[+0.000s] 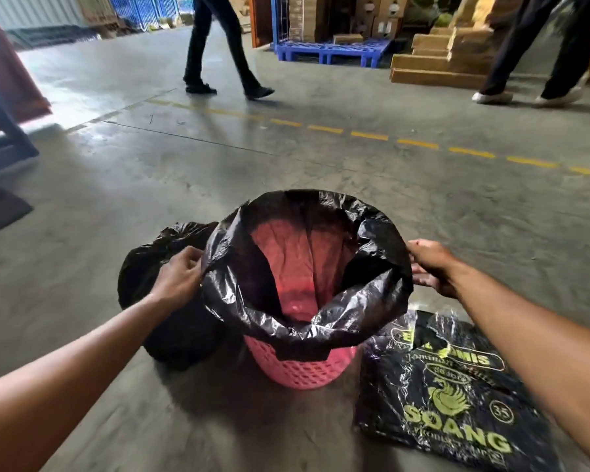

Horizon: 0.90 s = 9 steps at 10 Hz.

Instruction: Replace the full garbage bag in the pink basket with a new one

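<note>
The pink basket (300, 369) stands on the concrete floor in front of me. A thin new black bag (372, 267) lines it, its mouth folded out over the rim, with pink showing through inside. My left hand (179, 277) pinches the bag's edge at the rim's left side. My right hand (431, 264) grips the bag's edge at the right side. The full black garbage bag (157, 267) sits on the floor to the left of the basket, partly behind my left hand.
A pack of black bags (450, 396) with yellow-green print lies on the floor at the right of the basket. Two people's legs (215, 46) (539, 56) pass beyond a dashed yellow floor line (368, 135). A blue pallet (331, 51) and cardboard boxes (440, 63) stand at the back.
</note>
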### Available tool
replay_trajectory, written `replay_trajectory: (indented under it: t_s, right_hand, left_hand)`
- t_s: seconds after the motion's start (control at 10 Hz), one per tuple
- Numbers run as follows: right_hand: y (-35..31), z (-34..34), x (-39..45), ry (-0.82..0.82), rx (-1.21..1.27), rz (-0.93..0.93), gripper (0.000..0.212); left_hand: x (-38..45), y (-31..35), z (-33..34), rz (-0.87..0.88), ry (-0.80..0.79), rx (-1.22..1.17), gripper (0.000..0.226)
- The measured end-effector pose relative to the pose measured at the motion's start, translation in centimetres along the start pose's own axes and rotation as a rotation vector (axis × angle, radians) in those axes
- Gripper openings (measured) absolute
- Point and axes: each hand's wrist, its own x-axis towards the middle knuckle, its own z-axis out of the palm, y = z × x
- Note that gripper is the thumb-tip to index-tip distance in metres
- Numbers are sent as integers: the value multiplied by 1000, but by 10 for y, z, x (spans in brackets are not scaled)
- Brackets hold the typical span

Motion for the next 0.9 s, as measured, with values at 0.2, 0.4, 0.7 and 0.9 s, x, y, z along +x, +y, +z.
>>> replay_trajectory:
  t_s: [0.2, 0.4, 0.7, 0.9]
  right_hand:
    - [-18, -27, -42, 28, -185, -27, 66]
    - [-6, 1, -91, -271, -183, -157, 62]
    - [-9, 30, -69, -59, -238, -267, 6]
    - [-33, -1, -93, -125, -399, -265, 38]
  left_hand:
    - [0, 28, -41, 83, -13, -426, 58]
    - [-20, 50, -36, 15, -227, -345, 47]
    - [-36, 38, -51, -19, -223, -418, 32]
    - [-58, 51, -83, 88, -267, -224, 28]
